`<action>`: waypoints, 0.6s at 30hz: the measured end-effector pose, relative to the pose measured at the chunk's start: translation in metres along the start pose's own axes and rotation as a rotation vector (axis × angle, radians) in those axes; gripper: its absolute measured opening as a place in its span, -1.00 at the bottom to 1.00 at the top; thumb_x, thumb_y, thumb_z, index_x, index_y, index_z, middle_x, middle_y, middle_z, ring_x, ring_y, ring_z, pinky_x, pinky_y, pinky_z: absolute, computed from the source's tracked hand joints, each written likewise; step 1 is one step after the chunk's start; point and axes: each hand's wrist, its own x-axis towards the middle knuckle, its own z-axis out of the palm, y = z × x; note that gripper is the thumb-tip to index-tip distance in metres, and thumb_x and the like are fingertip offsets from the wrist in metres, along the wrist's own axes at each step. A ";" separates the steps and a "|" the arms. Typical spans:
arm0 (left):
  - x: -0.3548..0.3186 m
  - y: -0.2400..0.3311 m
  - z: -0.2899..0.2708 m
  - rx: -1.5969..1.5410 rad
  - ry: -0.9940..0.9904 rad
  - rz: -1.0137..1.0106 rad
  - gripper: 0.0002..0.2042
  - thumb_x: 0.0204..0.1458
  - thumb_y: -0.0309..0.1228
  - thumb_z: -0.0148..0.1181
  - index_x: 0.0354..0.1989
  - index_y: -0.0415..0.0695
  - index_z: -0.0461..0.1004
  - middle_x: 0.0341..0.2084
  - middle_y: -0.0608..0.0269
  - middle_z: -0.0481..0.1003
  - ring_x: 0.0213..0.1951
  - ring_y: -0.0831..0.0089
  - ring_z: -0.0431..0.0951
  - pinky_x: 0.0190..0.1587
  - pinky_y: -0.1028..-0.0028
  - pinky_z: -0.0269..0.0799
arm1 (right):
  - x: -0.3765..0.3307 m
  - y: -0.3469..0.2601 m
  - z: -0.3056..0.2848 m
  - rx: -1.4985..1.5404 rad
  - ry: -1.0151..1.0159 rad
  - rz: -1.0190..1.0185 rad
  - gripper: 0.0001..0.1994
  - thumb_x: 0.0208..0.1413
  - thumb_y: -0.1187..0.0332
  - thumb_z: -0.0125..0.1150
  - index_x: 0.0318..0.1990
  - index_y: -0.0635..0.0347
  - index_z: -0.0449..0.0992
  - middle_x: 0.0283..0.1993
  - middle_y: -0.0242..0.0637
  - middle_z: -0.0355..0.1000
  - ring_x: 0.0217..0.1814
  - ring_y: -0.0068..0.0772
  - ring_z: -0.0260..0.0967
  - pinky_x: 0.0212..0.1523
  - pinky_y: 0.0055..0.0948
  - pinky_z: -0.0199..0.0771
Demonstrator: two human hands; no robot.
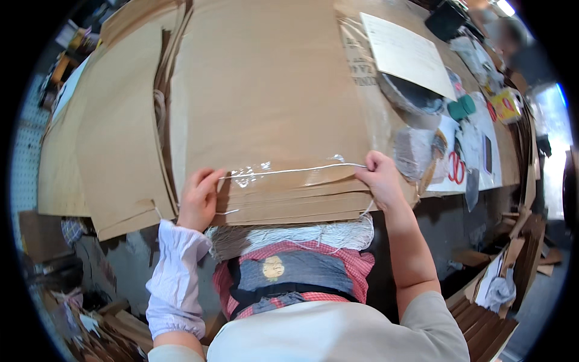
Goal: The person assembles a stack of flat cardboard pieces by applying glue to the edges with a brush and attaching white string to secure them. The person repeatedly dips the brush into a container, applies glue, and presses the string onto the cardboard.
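A white string (pixel 292 170) runs nearly straight between my two hands, across the near end of a stack of brown paper sheets (pixel 271 90). My left hand (pixel 199 198) pinches one end at the stack's left side, with a short tail of string below the fingers. At the right side, my right hand (pixel 382 181) is closed on the string's other part, thumb against the paper's edge. Clear tape (pixel 250 174) shines on the top sheet just under the string. The layered near edges are slightly fanned. A bundle of white strings (pixel 289 238) lies across my lap, against the table edge.
Another brown paper stack (pixel 120 120) lies left. On the table's right are a pale board (pixel 410 54), red-handled scissors (pixel 456 169), a green spool-like thing (pixel 462 107) and a yellow package (pixel 505 106). A person (pixel 512 45) is at far right. Cardboard pieces (pixel 491 314) stand below right.
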 end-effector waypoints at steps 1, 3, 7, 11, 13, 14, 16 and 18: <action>0.002 -0.001 -0.006 0.001 -0.079 0.041 -0.62 -0.20 -0.76 0.04 -0.15 -0.21 0.49 -0.24 0.09 0.43 -0.20 0.14 0.42 -0.12 0.33 0.37 | 0.002 -0.004 0.006 0.007 0.051 0.060 -0.70 -0.28 0.51 0.39 -0.60 0.16 0.26 -0.59 -0.49 0.24 -0.52 -0.54 0.29 -0.51 -0.49 0.32; 0.000 -0.004 -0.013 0.004 -0.178 0.080 -0.65 -0.18 -0.73 0.05 -0.16 -0.23 0.50 -0.23 0.09 0.42 -0.16 0.13 0.41 -0.08 0.34 0.36 | 0.000 -0.012 0.024 -0.341 0.361 -0.355 -0.77 -0.27 0.51 0.39 -0.56 0.22 0.36 -0.55 -0.40 0.31 -0.46 -0.41 0.36 -0.44 -0.44 0.38; 0.011 0.007 -0.029 -0.061 -0.302 0.019 -0.69 -0.16 -0.62 0.17 -0.15 -0.25 0.50 -0.20 0.11 0.42 -0.11 0.17 0.40 -0.06 0.36 0.34 | -0.003 -0.016 0.020 -0.557 0.026 -0.923 -0.83 -0.23 0.51 0.36 -0.41 0.28 0.53 -0.47 -0.24 0.42 -0.33 -0.20 0.43 -0.31 -0.38 0.44; 0.023 -0.001 -0.038 -0.149 -0.357 -0.183 -0.73 -0.16 -0.49 0.28 -0.22 -0.25 0.53 -0.37 0.15 0.47 -0.27 0.25 0.47 -0.20 0.40 0.38 | 0.007 -0.017 0.021 -0.290 -0.066 -0.460 -0.89 -0.16 0.48 0.34 -0.43 0.26 0.56 -0.43 -0.22 0.44 -0.39 -0.22 0.41 -0.35 -0.39 0.41; 0.022 -0.012 -0.029 -0.188 -0.268 -0.388 -0.83 -0.12 -0.46 0.28 -0.36 -0.28 0.53 -0.51 0.13 0.46 -0.43 0.24 0.48 -0.33 0.39 0.38 | 0.013 -0.023 0.023 -0.140 -0.057 -0.151 -0.88 -0.15 0.44 0.36 -0.47 0.28 0.55 -0.44 -0.18 0.43 -0.42 -0.21 0.40 -0.38 -0.39 0.40; 0.020 -0.014 -0.023 -0.116 -0.220 -0.374 -0.84 -0.11 -0.46 0.28 -0.39 -0.28 0.51 -0.50 0.11 0.46 -0.43 0.20 0.48 -0.35 0.37 0.38 | 0.014 -0.026 0.027 -0.245 -0.024 -0.173 -0.88 -0.14 0.43 0.36 -0.47 0.28 0.54 -0.45 -0.18 0.43 -0.43 -0.21 0.40 -0.39 -0.38 0.39; 0.020 -0.012 -0.012 0.023 -0.123 -0.338 -0.85 -0.10 -0.45 0.27 -0.46 -0.30 0.47 -0.49 0.07 0.45 -0.44 0.14 0.47 -0.37 0.32 0.37 | 0.014 -0.032 0.035 -0.458 0.048 -0.217 -0.86 -0.13 0.42 0.35 -0.47 0.28 0.53 -0.46 -0.17 0.42 -0.45 -0.22 0.39 -0.41 -0.36 0.38; 0.016 -0.002 -0.004 0.213 -0.092 -0.290 -0.88 -0.05 -0.48 0.20 -0.39 -0.24 0.42 -0.45 0.03 0.43 -0.42 0.04 0.46 -0.38 0.24 0.36 | 0.014 -0.024 0.038 -0.576 0.074 -0.302 -0.85 -0.11 0.41 0.34 -0.42 0.28 0.51 -0.43 -0.16 0.42 -0.41 -0.24 0.41 -0.39 -0.34 0.39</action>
